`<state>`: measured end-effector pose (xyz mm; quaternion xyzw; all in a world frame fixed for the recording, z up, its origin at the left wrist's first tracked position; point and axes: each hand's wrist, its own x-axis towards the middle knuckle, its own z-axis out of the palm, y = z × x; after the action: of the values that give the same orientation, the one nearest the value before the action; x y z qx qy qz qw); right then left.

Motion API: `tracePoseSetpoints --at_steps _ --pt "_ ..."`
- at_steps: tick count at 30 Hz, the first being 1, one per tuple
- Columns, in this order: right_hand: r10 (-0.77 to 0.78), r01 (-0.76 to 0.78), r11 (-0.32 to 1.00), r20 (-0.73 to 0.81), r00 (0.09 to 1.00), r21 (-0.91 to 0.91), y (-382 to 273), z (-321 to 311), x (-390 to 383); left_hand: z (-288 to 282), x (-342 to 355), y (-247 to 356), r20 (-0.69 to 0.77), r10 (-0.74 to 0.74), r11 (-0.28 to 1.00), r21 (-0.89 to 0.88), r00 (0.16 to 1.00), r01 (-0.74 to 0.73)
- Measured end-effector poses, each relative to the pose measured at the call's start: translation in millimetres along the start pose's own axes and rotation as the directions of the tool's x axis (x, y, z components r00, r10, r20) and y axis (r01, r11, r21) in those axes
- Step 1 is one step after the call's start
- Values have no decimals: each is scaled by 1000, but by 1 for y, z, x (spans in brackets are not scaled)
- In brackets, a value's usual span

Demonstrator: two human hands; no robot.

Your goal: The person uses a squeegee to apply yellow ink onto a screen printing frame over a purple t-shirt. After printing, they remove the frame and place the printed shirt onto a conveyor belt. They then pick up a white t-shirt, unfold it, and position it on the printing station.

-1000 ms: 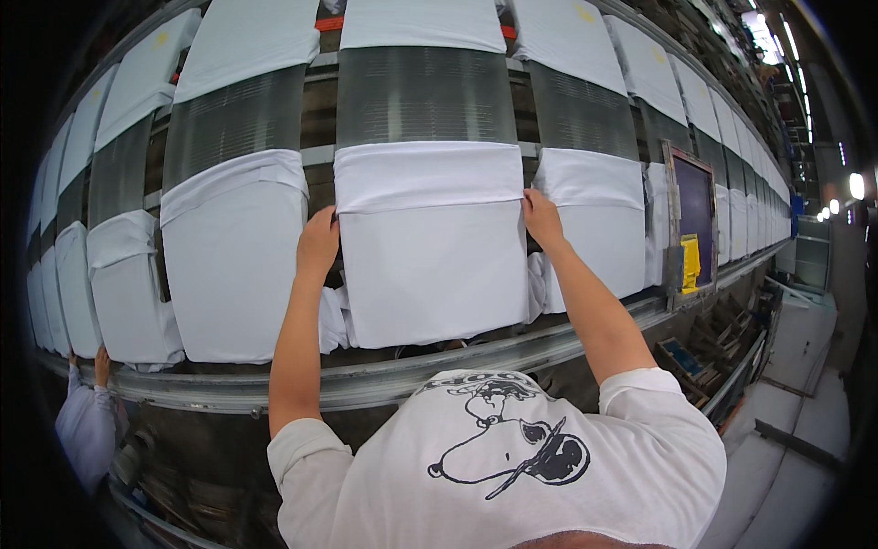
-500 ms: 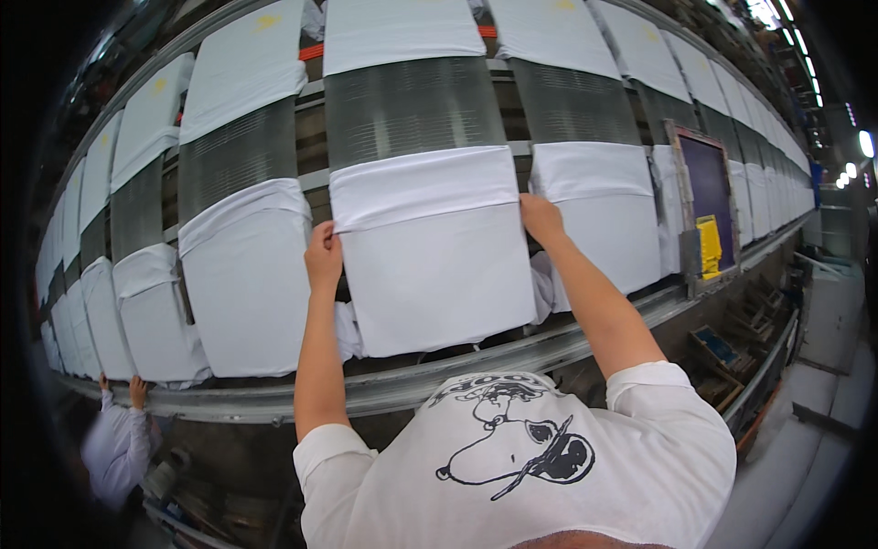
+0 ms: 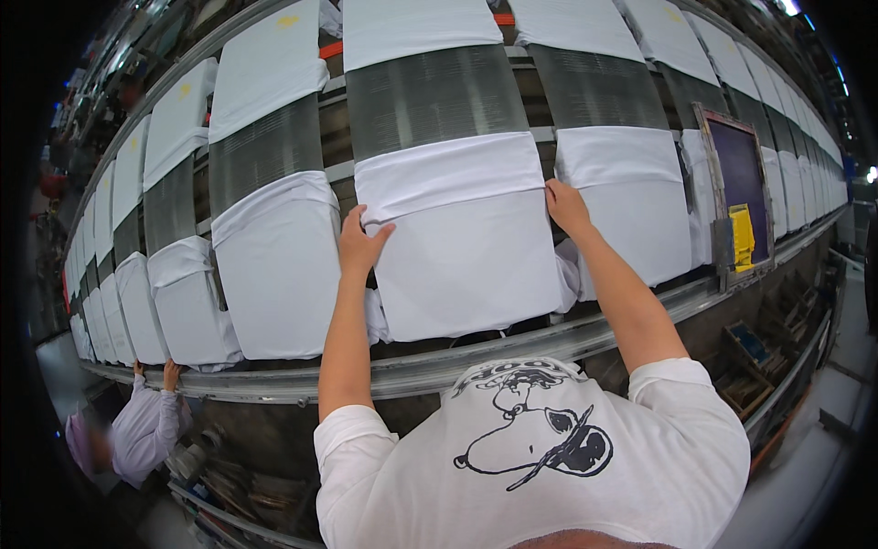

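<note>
White fabric [image 3: 466, 265] is stretched over the near end of a flat dark board [image 3: 439, 96] in front of me, its upper part folded into a loose band. My left hand [image 3: 364, 245] is at the band's left edge. Its thumb is spread away from the fingers and rests on the cloth, while the fingertips are partly hidden at the board's side. Over on the right edge, my right hand [image 3: 569, 209] pinches the band's corner between thumb and fingers. The cloth lies mostly smooth below the fold, with shallow creases within the band.
Similar boards with white cloth [image 3: 279, 274] run in a long row to both sides. A framed screen [image 3: 718, 183] with a yellow piece [image 3: 742, 238] stands at the right. A metal rail [image 3: 430, 375] passes before me. At lower left, another person [image 3: 137, 430] touches a board.
My left thumb has opened away from the fingers and onto the cloth. My right hand keeps its place at the right edge. The whole view has shifted slightly.
</note>
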<state>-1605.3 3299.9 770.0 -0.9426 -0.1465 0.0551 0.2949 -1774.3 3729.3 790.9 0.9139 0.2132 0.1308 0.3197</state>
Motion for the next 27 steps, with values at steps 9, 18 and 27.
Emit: tracePoseSetpoints --at_steps 9,18,27 --pt "51 -50 999 -69 996 15 -20 4 -76 4 -81 -8 -250 -352 924 -247 902 292" --pt "-97 134 966 -171 981 222 -73 22 -135 -66 -272 2 52 -535 703 -527 843 478" --pt "-259 262 867 -66 964 424 -243 100 -141 -214 -191 -150 -171 -538 783 -463 825 415"
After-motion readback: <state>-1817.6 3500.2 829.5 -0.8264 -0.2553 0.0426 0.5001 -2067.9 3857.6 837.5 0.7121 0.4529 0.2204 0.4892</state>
